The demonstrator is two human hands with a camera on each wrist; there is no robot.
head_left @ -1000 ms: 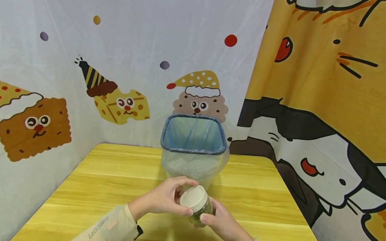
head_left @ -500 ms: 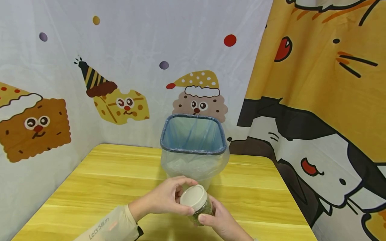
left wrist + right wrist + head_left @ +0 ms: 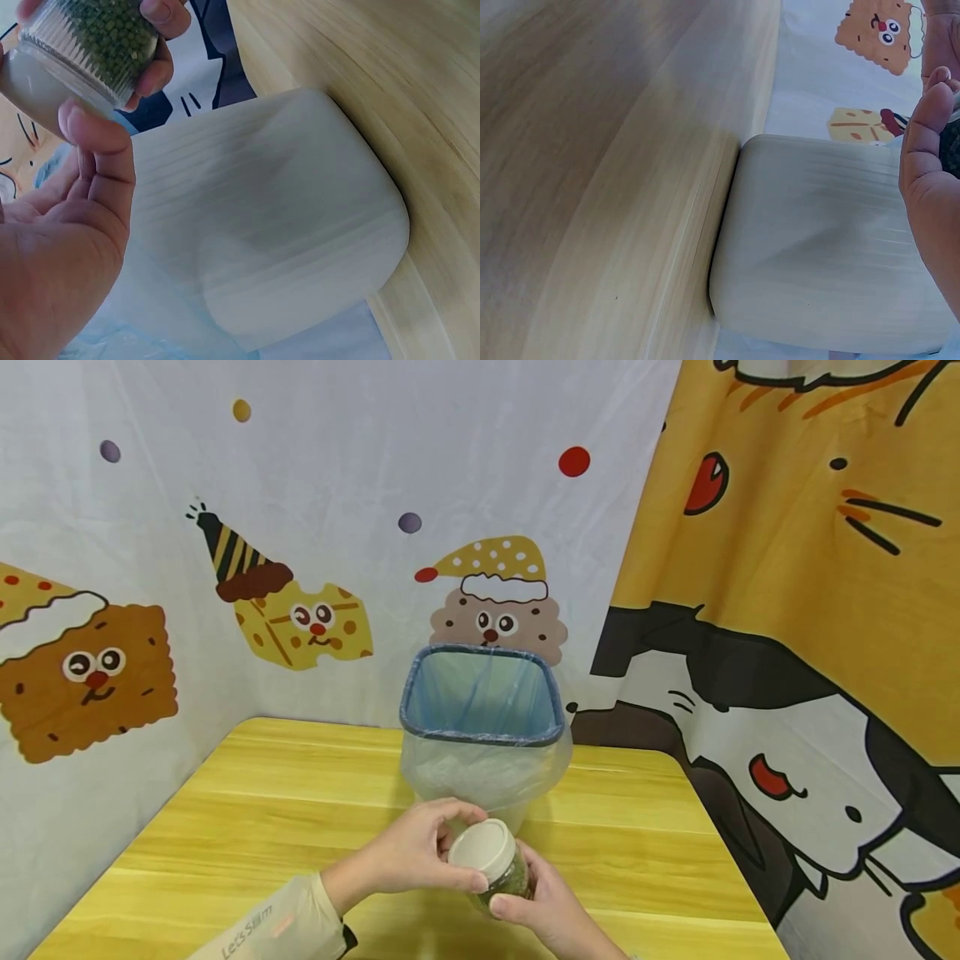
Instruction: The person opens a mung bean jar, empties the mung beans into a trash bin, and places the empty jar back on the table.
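Observation:
A small clear ribbed jar (image 3: 112, 45) of green beans, capped by a cream lid (image 3: 482, 848), is held tilted above the near part of the table. My left hand (image 3: 412, 850) grips the lid's edge between thumb and fingers. From the other side, my right hand (image 3: 551, 910) holds the jar's glass body, its thumb on the near face. In the left wrist view the jar lies on its side, with fingers of the right hand around the glass. The right wrist view cuts off most of the jar (image 3: 951, 146) behind the right hand's fingers.
Just beyond the hands stands a pale waste bin (image 3: 557, 702) with a blue rim, lined with a clear plastic bag (image 3: 480, 772). It rests on a yellow wood-grain table (image 3: 300, 793). A cartoon-print curtain (image 3: 315, 460) hangs behind and at both sides.
The jar has risen very slightly, and my left thumb has shifted a little to the right with the lid. Both hands keep their hold.

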